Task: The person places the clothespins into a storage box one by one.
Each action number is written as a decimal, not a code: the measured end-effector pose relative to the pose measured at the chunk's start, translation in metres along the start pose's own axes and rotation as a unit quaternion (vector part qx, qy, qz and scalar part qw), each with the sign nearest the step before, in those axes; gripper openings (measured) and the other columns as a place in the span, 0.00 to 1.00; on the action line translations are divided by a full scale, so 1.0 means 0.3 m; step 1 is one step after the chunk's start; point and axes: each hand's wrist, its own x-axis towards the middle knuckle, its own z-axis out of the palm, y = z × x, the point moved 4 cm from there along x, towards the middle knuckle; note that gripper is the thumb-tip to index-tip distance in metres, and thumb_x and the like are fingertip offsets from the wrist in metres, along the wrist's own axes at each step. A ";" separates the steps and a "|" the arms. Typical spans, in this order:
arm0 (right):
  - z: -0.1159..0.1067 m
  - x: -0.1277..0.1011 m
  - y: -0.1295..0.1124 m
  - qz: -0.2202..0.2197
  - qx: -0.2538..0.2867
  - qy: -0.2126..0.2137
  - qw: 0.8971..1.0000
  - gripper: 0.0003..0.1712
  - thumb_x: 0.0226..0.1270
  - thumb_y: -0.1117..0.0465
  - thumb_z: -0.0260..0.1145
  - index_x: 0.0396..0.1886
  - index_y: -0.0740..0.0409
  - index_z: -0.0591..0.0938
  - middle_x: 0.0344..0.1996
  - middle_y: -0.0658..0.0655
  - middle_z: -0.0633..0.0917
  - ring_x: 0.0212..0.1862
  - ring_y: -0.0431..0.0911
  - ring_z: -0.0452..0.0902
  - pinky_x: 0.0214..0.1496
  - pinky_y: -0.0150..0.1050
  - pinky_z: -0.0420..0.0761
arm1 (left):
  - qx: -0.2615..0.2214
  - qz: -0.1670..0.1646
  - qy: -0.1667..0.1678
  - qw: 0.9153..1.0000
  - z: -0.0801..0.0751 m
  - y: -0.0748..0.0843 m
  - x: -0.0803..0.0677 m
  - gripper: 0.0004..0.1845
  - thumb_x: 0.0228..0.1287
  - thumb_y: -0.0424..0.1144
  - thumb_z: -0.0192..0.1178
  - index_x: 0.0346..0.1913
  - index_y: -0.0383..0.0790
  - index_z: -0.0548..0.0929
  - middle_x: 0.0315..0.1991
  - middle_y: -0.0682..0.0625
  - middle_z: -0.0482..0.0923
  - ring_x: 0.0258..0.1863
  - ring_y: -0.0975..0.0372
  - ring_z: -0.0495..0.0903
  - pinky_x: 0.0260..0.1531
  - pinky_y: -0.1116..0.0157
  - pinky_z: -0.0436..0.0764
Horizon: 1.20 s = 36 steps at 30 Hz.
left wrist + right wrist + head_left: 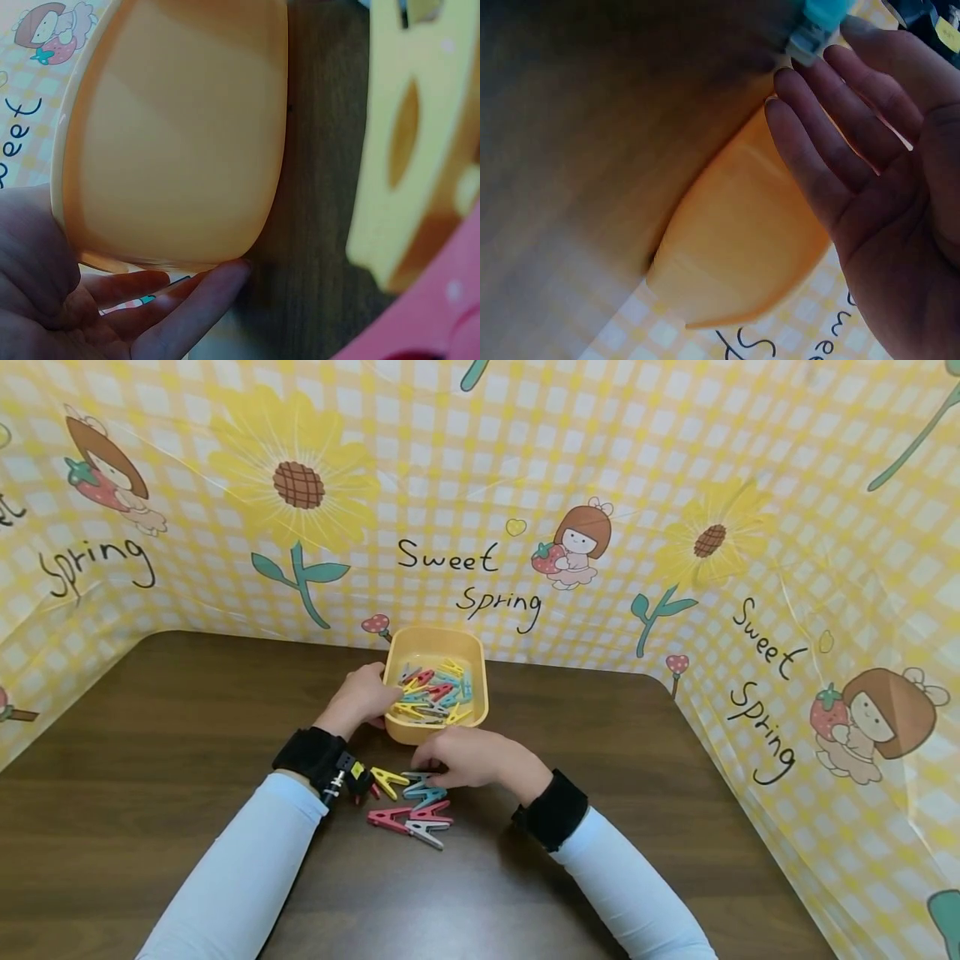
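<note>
Tub (401,732), clips (439,693) inside, left hand (363,697) gripping its side; loose clips (390,819) on the surface (600,718) near it; right hand (472,756), fingertips at a teal clip (823,12), whether pinching I cannot tell; best lifted singly, clear of neighbours, tub held steady

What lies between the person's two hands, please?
In the head view, the near end of the tub lies between the left hand and right hand.
</note>
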 end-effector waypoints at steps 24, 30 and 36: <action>0.009 0.001 -0.018 0.064 -0.078 0.015 0.995 0.14 0.76 0.56 0.74 0.56 0.55 0.91 0.43 0.51 0.93 0.39 0.39 0.82 0.47 0.30 0.86 | 0.004 -0.010 0.004 1.000 0.001 -0.001 -0.002 0.35 0.81 0.43 0.56 0.82 0.31 0.61 0.64 0.30 0.78 0.39 0.54 0.88 0.34 0.62 0.93; 0.006 -0.005 -0.023 0.069 -0.083 0.014 0.994 0.13 0.76 0.56 0.74 0.54 0.54 0.91 0.41 0.51 0.93 0.36 0.38 0.81 0.44 0.28 0.85 | 0.003 -0.014 -0.001 1.000 0.005 -0.004 0.005 0.36 0.82 0.43 0.57 0.83 0.30 0.59 0.66 0.29 0.77 0.42 0.52 0.89 0.36 0.61 0.94; -0.015 -0.018 -0.033 0.055 -0.082 0.028 0.995 0.12 0.75 0.57 0.74 0.53 0.56 0.91 0.41 0.52 0.93 0.36 0.38 0.81 0.44 0.29 0.84 | 0.004 -0.008 0.001 1.000 0.002 -0.004 0.009 0.37 0.82 0.42 0.57 0.84 0.30 0.58 0.65 0.28 0.77 0.40 0.53 0.89 0.34 0.62 0.93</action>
